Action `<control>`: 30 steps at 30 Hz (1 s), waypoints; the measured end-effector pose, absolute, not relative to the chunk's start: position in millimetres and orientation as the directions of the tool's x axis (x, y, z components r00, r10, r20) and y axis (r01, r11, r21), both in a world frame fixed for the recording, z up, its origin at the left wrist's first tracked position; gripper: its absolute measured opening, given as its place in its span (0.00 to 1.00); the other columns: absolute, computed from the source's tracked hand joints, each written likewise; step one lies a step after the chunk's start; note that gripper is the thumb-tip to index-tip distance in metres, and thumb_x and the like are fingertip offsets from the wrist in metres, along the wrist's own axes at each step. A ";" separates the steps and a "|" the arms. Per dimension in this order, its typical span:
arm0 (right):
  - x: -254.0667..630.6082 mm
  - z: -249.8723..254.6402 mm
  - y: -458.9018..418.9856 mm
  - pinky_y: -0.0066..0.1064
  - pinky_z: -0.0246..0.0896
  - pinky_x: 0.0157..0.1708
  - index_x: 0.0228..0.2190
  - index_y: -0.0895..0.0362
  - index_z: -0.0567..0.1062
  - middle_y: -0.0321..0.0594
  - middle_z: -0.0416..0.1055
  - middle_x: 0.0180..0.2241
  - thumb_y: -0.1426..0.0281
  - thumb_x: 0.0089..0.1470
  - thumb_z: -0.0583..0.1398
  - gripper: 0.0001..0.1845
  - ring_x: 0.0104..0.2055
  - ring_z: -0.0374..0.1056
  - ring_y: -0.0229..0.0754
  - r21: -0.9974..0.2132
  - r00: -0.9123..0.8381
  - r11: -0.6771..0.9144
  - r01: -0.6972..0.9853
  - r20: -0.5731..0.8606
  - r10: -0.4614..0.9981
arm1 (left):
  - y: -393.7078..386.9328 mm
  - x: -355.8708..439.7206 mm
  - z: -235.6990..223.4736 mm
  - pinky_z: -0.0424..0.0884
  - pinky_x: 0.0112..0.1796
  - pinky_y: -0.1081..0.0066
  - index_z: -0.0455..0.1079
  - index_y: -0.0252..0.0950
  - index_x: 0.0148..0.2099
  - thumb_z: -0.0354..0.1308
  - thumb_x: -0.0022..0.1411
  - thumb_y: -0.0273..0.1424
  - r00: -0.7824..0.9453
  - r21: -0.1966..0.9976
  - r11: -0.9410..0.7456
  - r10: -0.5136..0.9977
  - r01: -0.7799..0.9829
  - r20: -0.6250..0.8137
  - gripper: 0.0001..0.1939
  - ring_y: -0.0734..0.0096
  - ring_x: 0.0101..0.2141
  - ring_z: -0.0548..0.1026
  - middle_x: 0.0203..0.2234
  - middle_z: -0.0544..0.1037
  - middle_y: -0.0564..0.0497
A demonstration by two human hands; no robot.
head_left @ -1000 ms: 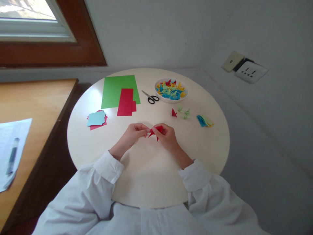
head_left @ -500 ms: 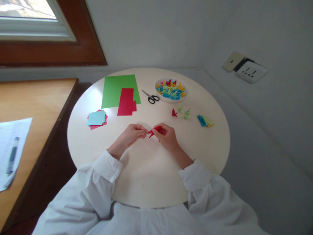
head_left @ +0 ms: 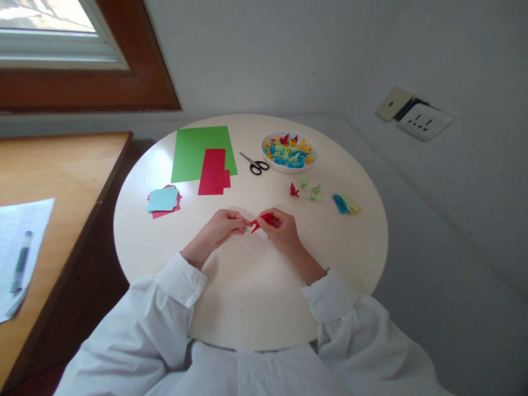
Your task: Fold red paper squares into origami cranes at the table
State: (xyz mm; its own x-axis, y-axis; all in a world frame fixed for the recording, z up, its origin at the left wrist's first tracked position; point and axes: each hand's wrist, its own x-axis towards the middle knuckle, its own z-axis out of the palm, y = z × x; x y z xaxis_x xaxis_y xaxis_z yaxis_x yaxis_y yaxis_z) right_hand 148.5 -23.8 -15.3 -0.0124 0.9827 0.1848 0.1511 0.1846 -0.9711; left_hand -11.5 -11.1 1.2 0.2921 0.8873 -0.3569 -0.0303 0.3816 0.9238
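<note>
Between my two hands is a small red folded paper crane (head_left: 266,218), its pointed tips partly covered by fingers. My right hand (head_left: 282,226) grips its body between thumb and fingers. At its left tip, my left hand (head_left: 226,225) pinches the end of the paper. Just beyond, on the white round table (head_left: 251,297), stand a finished red crane (head_left: 294,190) and several pale green cranes (head_left: 315,192). A white bowl (head_left: 268,163) of many coloured cranes sits farther back.
Black-handled scissors (head_left: 256,166) lie left of the bowl. A green sheet (head_left: 187,154) carries red paper strips (head_left: 212,173). Blue and red paper squares (head_left: 163,199) are stacked at left; folded blue and yellow pieces (head_left: 345,204) lie at right. A wooden desk (head_left: 78,165) adjoins.
Almost nothing differs. Both hands keep their hold on the red crane, with only a very slight shift of the left fingers at its tip.
</note>
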 end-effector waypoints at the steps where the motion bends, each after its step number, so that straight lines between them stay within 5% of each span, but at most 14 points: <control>1: 148.5 -15.1 -23.8 0.26 0.59 0.22 0.20 0.57 0.70 0.34 0.68 0.21 0.67 0.42 0.60 0.06 0.22 0.62 0.33 -0.971 -0.015 0.186 0.149 0.186 0.982 | -11.1 -11.4 1.1 0.59 0.22 0.74 0.67 0.32 0.18 0.63 0.40 0.29 0.289 0.927 0.375 0.890 -0.026 -0.352 0.08 0.77 0.20 0.67 0.13 0.67 0.53; 16: 150.1 -11.1 -24.3 0.26 0.58 0.22 0.21 0.57 0.70 0.34 0.67 0.21 0.67 0.43 0.60 0.07 0.22 0.61 0.33 -0.968 -0.018 0.182 0.172 0.181 0.983 | -12.0 -11.2 4.5 0.60 0.23 0.76 0.66 0.32 0.23 0.61 0.43 0.26 0.339 0.893 0.432 0.864 -0.125 -0.371 0.06 0.80 0.19 0.67 0.16 0.70 0.53; 30: 149.0 -15.1 -23.1 0.25 0.55 0.19 0.21 0.58 0.69 0.32 0.65 0.19 0.68 0.42 0.60 0.06 0.20 0.58 0.31 -0.972 -0.041 0.189 0.140 0.185 0.982 | -14.1 -8.6 3.1 0.61 0.23 0.76 0.64 0.32 0.26 0.64 0.45 0.30 0.326 0.955 0.290 0.911 -0.066 -0.254 0.11 0.78 0.20 0.69 0.17 0.73 0.53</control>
State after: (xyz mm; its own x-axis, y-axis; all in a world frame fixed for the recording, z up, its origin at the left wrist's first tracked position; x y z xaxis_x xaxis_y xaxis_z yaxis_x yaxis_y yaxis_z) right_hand 149.0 -23.1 -15.1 -0.0413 0.9819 0.1847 0.1402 0.1888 -0.9720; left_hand -8.6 -14.1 3.1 0.3255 0.9108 -0.2539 -0.0657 0.2897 0.9549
